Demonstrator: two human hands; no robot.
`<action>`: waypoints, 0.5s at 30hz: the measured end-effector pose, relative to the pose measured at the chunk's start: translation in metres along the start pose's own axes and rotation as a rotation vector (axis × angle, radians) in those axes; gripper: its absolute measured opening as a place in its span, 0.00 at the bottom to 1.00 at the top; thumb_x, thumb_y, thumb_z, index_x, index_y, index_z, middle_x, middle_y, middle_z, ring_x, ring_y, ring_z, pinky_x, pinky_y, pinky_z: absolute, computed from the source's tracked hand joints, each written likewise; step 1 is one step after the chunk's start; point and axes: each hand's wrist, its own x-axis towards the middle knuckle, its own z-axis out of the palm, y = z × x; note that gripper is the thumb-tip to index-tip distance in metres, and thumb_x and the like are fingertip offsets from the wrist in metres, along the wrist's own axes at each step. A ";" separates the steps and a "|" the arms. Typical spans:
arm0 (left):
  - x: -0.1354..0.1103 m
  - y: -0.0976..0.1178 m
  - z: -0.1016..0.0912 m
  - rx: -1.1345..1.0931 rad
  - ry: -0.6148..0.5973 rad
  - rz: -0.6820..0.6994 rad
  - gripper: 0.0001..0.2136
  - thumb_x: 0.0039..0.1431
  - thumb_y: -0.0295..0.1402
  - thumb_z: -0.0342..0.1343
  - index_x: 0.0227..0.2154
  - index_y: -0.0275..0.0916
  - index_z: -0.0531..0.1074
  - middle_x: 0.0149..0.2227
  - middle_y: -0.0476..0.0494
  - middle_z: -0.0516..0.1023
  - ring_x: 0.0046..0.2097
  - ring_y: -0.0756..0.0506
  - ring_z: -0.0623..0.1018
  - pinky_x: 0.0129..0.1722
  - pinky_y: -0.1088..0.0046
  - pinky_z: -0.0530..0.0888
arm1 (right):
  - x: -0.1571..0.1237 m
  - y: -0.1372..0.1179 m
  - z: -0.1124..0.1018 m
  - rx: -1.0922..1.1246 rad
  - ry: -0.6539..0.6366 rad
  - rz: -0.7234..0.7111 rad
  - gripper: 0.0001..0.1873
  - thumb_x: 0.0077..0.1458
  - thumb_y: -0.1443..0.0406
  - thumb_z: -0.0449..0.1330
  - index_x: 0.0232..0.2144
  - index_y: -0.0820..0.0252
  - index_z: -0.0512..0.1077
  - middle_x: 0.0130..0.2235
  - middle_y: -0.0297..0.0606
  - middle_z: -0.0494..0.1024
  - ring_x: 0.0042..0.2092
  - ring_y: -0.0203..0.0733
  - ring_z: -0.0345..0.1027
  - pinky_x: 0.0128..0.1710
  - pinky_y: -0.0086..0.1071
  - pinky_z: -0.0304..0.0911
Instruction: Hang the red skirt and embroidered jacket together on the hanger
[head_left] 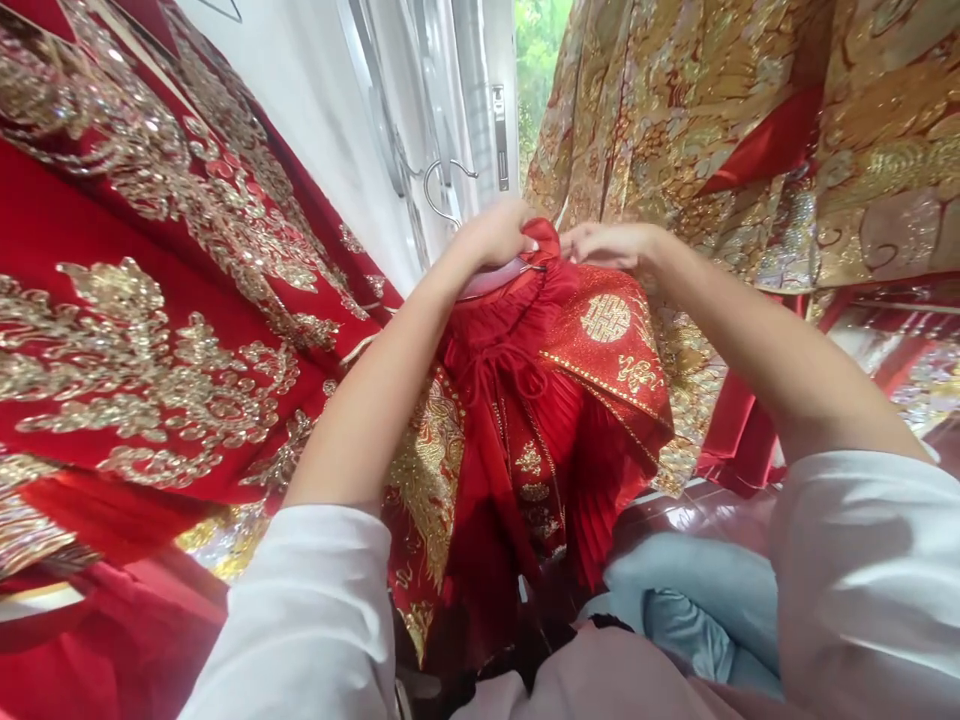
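The left hand [491, 235] is gripping the skirt [555, 420] at its waistband, fingers [517, 238] curled shut over the cloth and the hanger [499, 276]. The right hand [611, 243] is pinching the same bunched band just beside it. The skirt is hanging below both hands, between the forearms, its long axis running from waistband down to hem. A red gown [150, 330] is hanging on the left and a gold robe [750, 150] on the right.

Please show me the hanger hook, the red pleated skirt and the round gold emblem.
hanger hook [427, 186]: head view, on the metal curve.
red pleated skirt [585, 430]: head view, on the front pleats.
round gold emblem [606, 318]: head view, on its centre.
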 end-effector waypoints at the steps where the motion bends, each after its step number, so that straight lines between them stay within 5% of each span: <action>1: -0.003 0.000 -0.001 0.007 -0.006 0.010 0.11 0.51 0.22 0.54 0.16 0.36 0.70 0.18 0.49 0.65 0.32 0.47 0.68 0.36 0.69 0.63 | 0.000 0.005 0.007 0.111 -0.031 0.001 0.16 0.58 0.64 0.49 0.32 0.68 0.74 0.34 0.38 0.78 0.36 0.32 0.71 0.41 0.31 0.63; 4: -0.007 -0.001 -0.003 0.047 -0.038 0.007 0.07 0.52 0.28 0.54 0.23 0.35 0.76 0.20 0.48 0.70 0.37 0.46 0.68 0.38 0.70 0.63 | 0.003 0.014 0.025 0.390 -0.115 0.017 0.11 0.56 0.64 0.56 0.26 0.66 0.72 0.27 0.33 0.76 0.30 0.31 0.68 0.36 0.31 0.65; 7: -0.008 0.000 0.000 0.129 0.001 -0.035 0.08 0.52 0.30 0.53 0.29 0.35 0.77 0.24 0.46 0.73 0.38 0.44 0.70 0.37 0.69 0.64 | 0.000 0.018 0.020 0.343 -0.101 -0.018 0.12 0.53 0.66 0.60 0.21 0.66 0.69 0.22 0.32 0.71 0.26 0.31 0.64 0.32 0.30 0.64; 8: -0.008 0.000 0.001 0.159 0.029 -0.045 0.08 0.52 0.31 0.53 0.30 0.35 0.76 0.25 0.44 0.74 0.37 0.44 0.71 0.35 0.69 0.64 | -0.003 0.017 0.012 0.282 0.021 -0.027 0.13 0.54 0.66 0.60 0.19 0.66 0.67 0.21 0.32 0.69 0.26 0.30 0.62 0.32 0.30 0.63; 12: -0.008 0.003 0.007 0.194 0.176 -0.028 0.10 0.55 0.34 0.51 0.30 0.36 0.75 0.32 0.40 0.76 0.35 0.42 0.74 0.33 0.66 0.65 | -0.012 0.018 -0.021 0.117 0.873 -0.028 0.15 0.55 0.66 0.58 0.20 0.63 0.60 0.23 0.31 0.65 0.31 0.29 0.58 0.41 0.30 0.61; 13: -0.008 0.004 0.007 0.186 0.214 -0.019 0.10 0.56 0.34 0.49 0.30 0.36 0.75 0.33 0.39 0.77 0.36 0.41 0.74 0.34 0.66 0.65 | -0.011 0.021 -0.022 0.157 0.940 -0.048 0.14 0.55 0.65 0.58 0.21 0.62 0.61 0.24 0.31 0.66 0.32 0.30 0.59 0.42 0.30 0.61; 15: -0.010 0.005 0.008 0.173 0.280 -0.010 0.12 0.56 0.32 0.46 0.30 0.38 0.75 0.36 0.40 0.78 0.37 0.41 0.74 0.35 0.65 0.66 | -0.008 0.030 -0.013 0.318 0.808 -0.127 0.12 0.56 0.64 0.58 0.23 0.62 0.63 0.25 0.31 0.67 0.34 0.31 0.61 0.43 0.32 0.62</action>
